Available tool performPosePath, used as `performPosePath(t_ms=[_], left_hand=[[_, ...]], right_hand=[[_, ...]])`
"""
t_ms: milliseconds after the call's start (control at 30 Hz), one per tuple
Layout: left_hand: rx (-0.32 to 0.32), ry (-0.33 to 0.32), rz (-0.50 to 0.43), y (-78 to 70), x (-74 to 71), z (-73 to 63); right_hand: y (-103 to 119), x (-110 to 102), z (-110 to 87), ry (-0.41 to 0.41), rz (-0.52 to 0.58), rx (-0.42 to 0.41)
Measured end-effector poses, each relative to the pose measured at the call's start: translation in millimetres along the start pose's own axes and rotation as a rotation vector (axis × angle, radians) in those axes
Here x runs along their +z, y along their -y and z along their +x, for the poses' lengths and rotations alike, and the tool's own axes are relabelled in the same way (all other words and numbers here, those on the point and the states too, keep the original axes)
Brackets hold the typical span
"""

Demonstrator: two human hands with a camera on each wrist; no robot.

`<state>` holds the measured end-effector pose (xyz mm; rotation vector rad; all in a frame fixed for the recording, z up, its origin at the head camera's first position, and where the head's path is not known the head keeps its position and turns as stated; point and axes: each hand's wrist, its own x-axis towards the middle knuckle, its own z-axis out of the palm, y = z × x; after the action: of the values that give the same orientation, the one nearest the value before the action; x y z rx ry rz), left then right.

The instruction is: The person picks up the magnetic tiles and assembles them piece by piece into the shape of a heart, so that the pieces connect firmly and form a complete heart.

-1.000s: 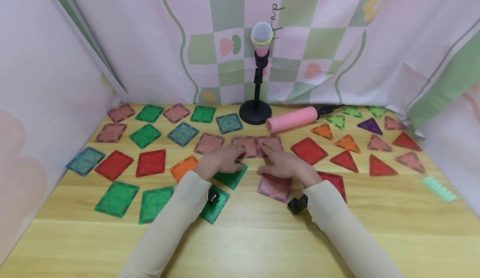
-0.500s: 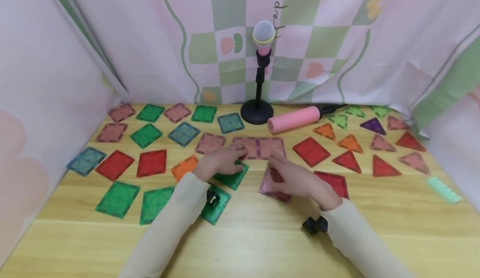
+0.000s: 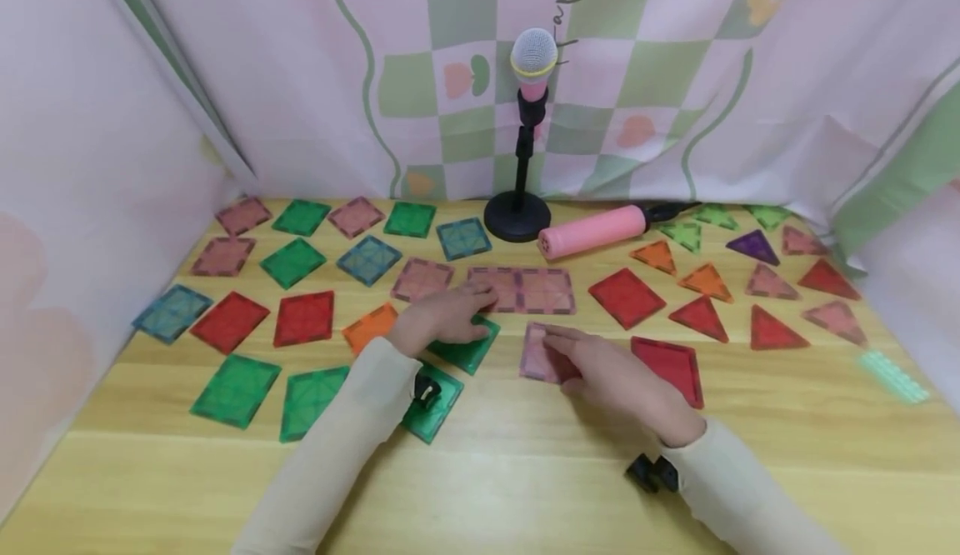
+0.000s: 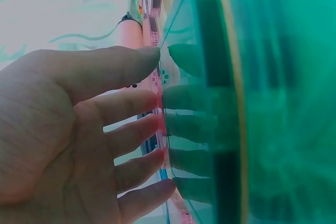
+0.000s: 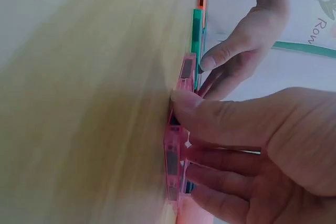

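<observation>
My left hand [image 3: 442,317] lies with straight fingers, their tips on the left one of two joined pink magnetic tiles [image 3: 546,291]. Its thumb is over a green square tile [image 3: 480,353], partly covered by the hand; another green tile [image 3: 438,413] sits under the wrist. In the left wrist view, green tiles fill the right side. My right hand [image 3: 618,376] holds a separate pink square magnetic tile [image 3: 535,355] nearer the front, thumb at its near edge and fingers over its far side. In the right wrist view, the thumb presses the pink tile's edge [image 5: 172,156].
Many coloured squares, such as a red tile [image 3: 303,318], lie to the left. A red square [image 3: 667,369] and several triangles, including an orange one [image 3: 705,282], lie right. Behind stand a microphone on a stand [image 3: 517,213] and a lying pink cylinder [image 3: 592,232].
My right hand has left the joined pink pair, moved nearer and to the right, and taken hold of the separate pink tile, which has turned slightly. The left hand stays in place.
</observation>
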<state>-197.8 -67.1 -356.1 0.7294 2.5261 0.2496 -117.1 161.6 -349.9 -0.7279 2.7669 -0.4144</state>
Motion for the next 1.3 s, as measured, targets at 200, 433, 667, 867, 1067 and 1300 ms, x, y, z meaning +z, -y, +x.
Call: performPosePath(t_ms=[200, 433, 667, 867, 1067, 1300], left_hand=[[0.002, 0.006, 0.002, -0.6, -0.2, -0.1], [0.029, 0.005, -0.035, 2.5, 0.6, -1.4], [0.02, 0.011, -0.051, 2.5, 2.1, -3.3], [-0.038, -0.035, 0.052, -12.3, 2.0, 1.2], [-0.056, -0.077, 0.074, -12.8, 8.7, -1.6], [-0.042, -0.078, 0.036, -17.5, 20.6, -40.5]], right_hand=[[-8.8, -0.4, 10.0, -0.092, -0.031, -0.099], [-21.1, -3.4, 17.3, -0.048, 0.031, -0.104], [-28.9, -5.6, 20.4, 0.049, 0.056, -0.085], [-31.3, -4.6, 21.8, 0.047, 0.04, -0.081], [-31.9, -0.6, 23.2, 0.045, 0.052, -0.084], [-32.1, -3.1, 19.9, 0.033, 0.055, -0.097]])
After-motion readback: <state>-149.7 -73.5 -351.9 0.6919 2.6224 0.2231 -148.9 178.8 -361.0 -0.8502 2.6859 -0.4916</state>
